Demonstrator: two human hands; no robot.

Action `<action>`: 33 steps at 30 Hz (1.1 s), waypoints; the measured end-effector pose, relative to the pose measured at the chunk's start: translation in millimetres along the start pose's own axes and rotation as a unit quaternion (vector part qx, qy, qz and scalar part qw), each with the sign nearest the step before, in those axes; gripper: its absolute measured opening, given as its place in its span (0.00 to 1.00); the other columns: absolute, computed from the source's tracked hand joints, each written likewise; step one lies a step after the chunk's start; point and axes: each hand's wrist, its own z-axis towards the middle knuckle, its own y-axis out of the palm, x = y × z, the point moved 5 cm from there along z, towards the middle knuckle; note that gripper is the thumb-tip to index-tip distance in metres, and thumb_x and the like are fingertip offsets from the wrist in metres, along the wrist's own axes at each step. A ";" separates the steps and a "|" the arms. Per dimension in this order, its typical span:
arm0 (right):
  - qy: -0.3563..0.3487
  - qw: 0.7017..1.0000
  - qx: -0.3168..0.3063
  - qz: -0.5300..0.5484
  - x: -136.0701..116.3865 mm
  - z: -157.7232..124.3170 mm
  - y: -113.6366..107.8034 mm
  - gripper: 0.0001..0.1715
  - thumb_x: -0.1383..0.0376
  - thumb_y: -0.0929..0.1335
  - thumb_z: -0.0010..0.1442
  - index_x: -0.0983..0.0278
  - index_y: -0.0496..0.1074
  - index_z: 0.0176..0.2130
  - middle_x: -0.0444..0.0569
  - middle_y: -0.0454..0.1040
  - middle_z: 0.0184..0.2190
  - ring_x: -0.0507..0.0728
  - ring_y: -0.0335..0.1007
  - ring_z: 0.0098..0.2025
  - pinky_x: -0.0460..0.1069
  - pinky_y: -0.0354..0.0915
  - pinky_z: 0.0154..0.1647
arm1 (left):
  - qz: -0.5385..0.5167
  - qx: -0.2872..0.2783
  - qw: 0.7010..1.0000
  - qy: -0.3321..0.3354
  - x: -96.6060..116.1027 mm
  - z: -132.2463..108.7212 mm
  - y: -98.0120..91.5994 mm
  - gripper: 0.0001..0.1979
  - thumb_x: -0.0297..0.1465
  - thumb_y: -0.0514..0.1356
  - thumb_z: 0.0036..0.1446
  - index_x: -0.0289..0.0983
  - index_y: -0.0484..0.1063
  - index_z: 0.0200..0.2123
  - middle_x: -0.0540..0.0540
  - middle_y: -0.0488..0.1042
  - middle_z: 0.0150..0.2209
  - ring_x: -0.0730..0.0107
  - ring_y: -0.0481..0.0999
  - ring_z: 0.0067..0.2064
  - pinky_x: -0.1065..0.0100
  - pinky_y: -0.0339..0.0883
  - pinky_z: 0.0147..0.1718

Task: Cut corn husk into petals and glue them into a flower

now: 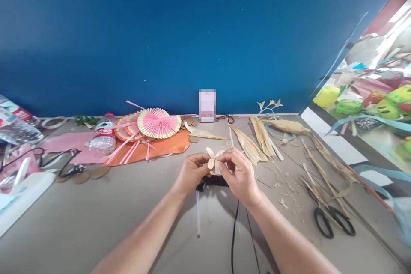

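Observation:
Between my two hands is a small pale flower of corn husk (212, 163), its petals spread outward. My left hand (195, 171) pinches it from the left, with the fingertips closed at its base. From the right, my right hand (239, 171) has thumb and forefinger closed on a petal. Below the fingers lies a black tool with a cord, probably a glue gun (216, 180), partly hidden by the hands. A clear glue stick (198, 214) juts from it toward me. Dried corn husks (248, 143) lie just beyond my right hand.
Black-handled scissors (334, 220) lie at the right among husk strips and scraps. Pink paper fans (159, 123) rest on orange paper (178, 143) at the back left, beside a plastic bottle (103, 135). A blue wall (205, 43) closes off the back; finished husk flowers (270, 105) stand near it.

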 end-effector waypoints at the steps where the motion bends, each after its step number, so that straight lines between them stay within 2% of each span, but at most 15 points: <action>1: 0.008 1.000 0.000 0.010 1.1 0.3 0.1 0.05 0.71 0.63 0.54 0.62 0.67 0.29 0.44 0.66 0.26 0.50 0.58 0.23 0.45 0.58 0.25 | -0.010 -0.004 1.000 -0.010 -0.5 0.1 0.0 0.10 0.34 0.66 0.35 0.34 0.72 0.20 0.52 0.67 0.18 0.79 0.62 0.18 0.75 0.57 0.17; 7: 0.043 0.996 -0.019 0.074 7.3 0.4 2.2 0.03 0.69 0.64 0.54 0.63 0.67 0.29 0.44 0.67 0.26 0.50 0.63 0.27 0.45 0.60 0.26 | -0.050 -0.048 0.997 -0.027 -2.4 -0.1 0.7 0.11 0.36 0.66 0.36 0.34 0.72 0.19 0.51 0.68 0.18 0.79 0.63 0.18 0.75 0.58 0.18; 14: -0.052 0.998 0.004 0.033 -4.2 -1.9 -3.0 0.05 0.72 0.64 0.54 0.62 0.67 0.30 0.44 0.66 0.26 0.50 0.60 0.25 0.46 0.59 0.25 | -0.102 -0.085 0.990 -0.042 -2.6 0.0 5.3 0.13 0.37 0.67 0.34 0.32 0.72 0.18 0.51 0.67 0.17 0.79 0.64 0.19 0.75 0.58 0.18; 17: -0.064 0.998 0.007 0.019 -5.2 -1.9 -4.1 0.05 0.71 0.64 0.55 0.61 0.68 0.31 0.45 0.66 0.26 0.51 0.61 0.26 0.46 0.59 0.24 | -0.096 -0.086 0.991 -0.048 -3.9 0.5 4.9 0.13 0.37 0.67 0.34 0.32 0.73 0.20 0.51 0.68 0.18 0.79 0.64 0.20 0.75 0.58 0.18; 22: -0.037 0.999 0.013 0.012 -2.3 -0.2 -4.0 0.04 0.70 0.64 0.54 0.62 0.68 0.30 0.44 0.65 0.25 0.49 0.58 0.23 0.45 0.59 0.24 | -0.050 -0.089 0.994 -0.030 -5.8 1.6 1.8 0.12 0.36 0.65 0.39 0.32 0.74 0.23 0.49 0.70 0.21 0.78 0.65 0.21 0.75 0.59 0.20; 27: -0.004 0.999 0.006 0.041 2.3 0.1 -2.1 0.03 0.70 0.65 0.53 0.63 0.68 0.28 0.44 0.66 0.25 0.50 0.61 0.25 0.45 0.58 0.24 | -0.018 -0.078 0.996 -0.030 -5.2 1.0 -0.5 0.11 0.37 0.64 0.40 0.33 0.73 0.22 0.49 0.70 0.20 0.78 0.65 0.20 0.75 0.59 0.19; 33: 0.014 0.997 -0.024 0.067 6.7 0.0 -0.6 0.03 0.70 0.66 0.52 0.63 0.68 0.28 0.43 0.67 0.25 0.49 0.60 0.24 0.45 0.58 0.24 | 0.029 -0.080 0.995 -0.056 -5.4 0.1 -5.0 0.13 0.38 0.65 0.38 0.33 0.73 0.22 0.49 0.70 0.20 0.79 0.65 0.18 0.78 0.49 0.13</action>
